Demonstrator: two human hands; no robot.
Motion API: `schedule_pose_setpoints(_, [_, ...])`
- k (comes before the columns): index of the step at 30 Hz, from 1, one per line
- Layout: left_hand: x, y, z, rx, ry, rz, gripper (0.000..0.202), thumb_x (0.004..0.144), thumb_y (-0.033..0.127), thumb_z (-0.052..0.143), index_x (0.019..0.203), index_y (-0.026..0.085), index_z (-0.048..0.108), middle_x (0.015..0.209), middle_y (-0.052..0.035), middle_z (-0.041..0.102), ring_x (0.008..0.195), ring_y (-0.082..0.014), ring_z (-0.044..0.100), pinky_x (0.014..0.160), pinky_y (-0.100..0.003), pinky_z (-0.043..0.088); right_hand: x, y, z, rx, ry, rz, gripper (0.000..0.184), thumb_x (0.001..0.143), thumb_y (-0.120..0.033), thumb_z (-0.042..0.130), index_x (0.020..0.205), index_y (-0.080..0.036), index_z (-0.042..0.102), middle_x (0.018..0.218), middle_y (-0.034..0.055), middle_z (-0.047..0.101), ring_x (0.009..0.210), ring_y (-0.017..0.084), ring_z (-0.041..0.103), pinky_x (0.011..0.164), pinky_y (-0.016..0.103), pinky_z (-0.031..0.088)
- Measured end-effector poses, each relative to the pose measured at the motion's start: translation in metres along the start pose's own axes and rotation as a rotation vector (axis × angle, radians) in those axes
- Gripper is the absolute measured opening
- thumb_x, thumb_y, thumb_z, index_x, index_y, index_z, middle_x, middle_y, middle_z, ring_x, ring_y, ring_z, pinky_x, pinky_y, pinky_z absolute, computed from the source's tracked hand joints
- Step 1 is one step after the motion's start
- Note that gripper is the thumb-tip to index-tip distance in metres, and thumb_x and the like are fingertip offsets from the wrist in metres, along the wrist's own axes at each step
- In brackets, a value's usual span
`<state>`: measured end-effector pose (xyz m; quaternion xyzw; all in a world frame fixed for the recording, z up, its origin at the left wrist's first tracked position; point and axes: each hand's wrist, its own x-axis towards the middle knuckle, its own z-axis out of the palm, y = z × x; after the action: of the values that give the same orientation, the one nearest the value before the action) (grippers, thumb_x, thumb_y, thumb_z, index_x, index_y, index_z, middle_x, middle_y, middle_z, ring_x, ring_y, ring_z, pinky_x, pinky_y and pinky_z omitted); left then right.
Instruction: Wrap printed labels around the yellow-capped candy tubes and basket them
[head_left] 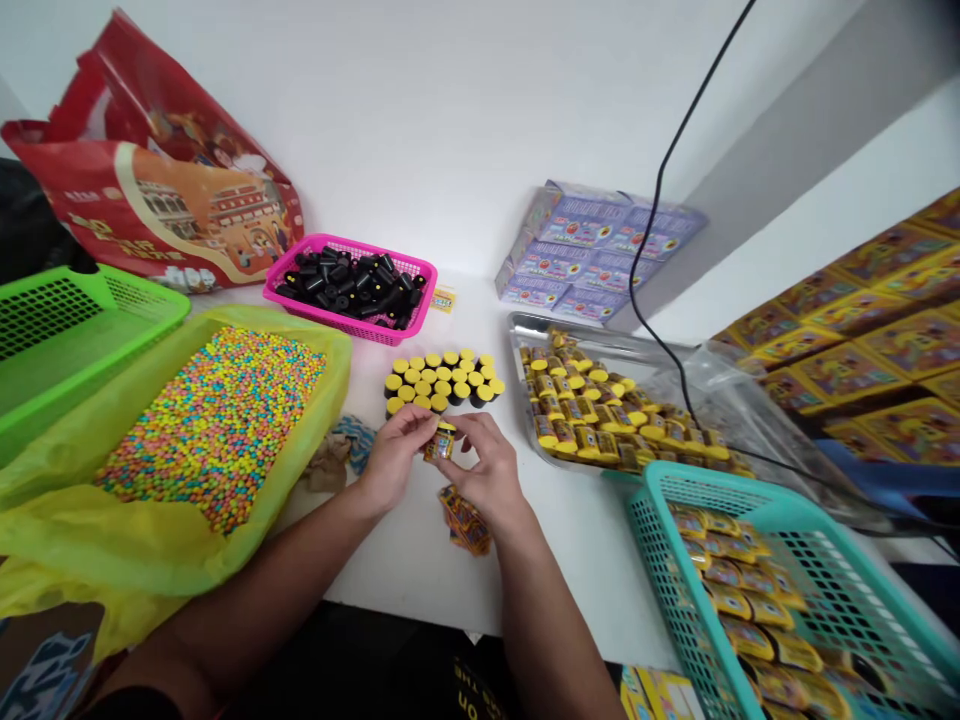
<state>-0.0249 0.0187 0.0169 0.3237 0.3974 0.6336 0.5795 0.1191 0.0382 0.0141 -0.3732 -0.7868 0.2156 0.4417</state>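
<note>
Between my fingertips, at the middle of the white table, is a small yellow-capped container (441, 443) with a colourful printed label. My left hand (395, 452) pinches it from the left, and my right hand (486, 468) grips it from the right with thumb and fingers. Just beyond them, black containers with yellow caps (442, 378) stand upright in a tight group. Under my right hand lies a loose pile of printed labels (466, 522). Crumpled brown and blue-white cloth (352, 443) sits beside my left wrist.
On the left are a yellow-lined tub of coloured candy balls (225, 420), a green basket (90, 330) and a red bag (172, 190). A pink basket (349, 325) holds black parts. On the right stand a metal tray (525, 330) of labelled containers, a teal basket (652, 540) and purple boxes (592, 250). A black cable (660, 180) hangs down.
</note>
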Motion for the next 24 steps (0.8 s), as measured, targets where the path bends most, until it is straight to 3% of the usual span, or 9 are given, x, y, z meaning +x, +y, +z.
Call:
schedule_pose_setpoints(7, [-0.001,-0.001,-0.001,0.076,-0.121,0.045,0.029,0.065,0.024,0.079,0.089,0.019,0.063,0.076,0.0018,0.057,0.072,-0.0115,0.05,0.068,-0.024,0.041,-0.002,0.003,0.003,-0.122,0.124,-0.105,0.043,0.074,-0.018,0.067,0.116,-0.026,0.063,0.098,0.0062,0.063,0.083,0.02,0.061,0.07,0.035,0.054])
schedule_pose_setpoints(17, [0.0,0.0,-0.006,0.092,-0.16,-0.022,0.021,0.066,0.024,0.077,0.079,0.017,0.063,0.068,0.0029,0.052,0.064,-0.0101,0.048,0.061,-0.023,0.04,-0.006,-0.005,0.008,-0.21,0.136,-0.199,0.034,0.076,-0.022,0.068,0.109,-0.022,0.063,0.078,0.0044,0.059,0.072,0.021,0.058,0.061,0.034,0.05])
schedule_pose_setpoints(21, [0.0,0.002,-0.004,0.049,-0.183,-0.043,0.022,0.07,0.025,0.073,0.088,0.018,0.062,0.073,0.002,0.056,0.068,-0.0116,0.054,0.066,-0.026,0.044,-0.005,-0.004,0.011,-0.212,0.166,-0.139,0.033,0.078,-0.023,0.067,0.111,-0.022,0.061,0.086,0.0067,0.06,0.078,0.021,0.059,0.067,0.035,0.051])
schedule_pose_setpoints(24, [0.002,0.003,-0.004,0.072,-0.113,0.01,0.026,0.069,0.022,0.074,0.092,0.019,0.061,0.077,0.0021,0.058,0.071,-0.0117,0.055,0.069,-0.026,0.044,-0.002,-0.003,0.007,-0.074,0.121,-0.05,0.036,0.077,-0.027,0.07,0.112,-0.023,0.061,0.095,0.007,0.061,0.082,0.02,0.06,0.067,0.034,0.051])
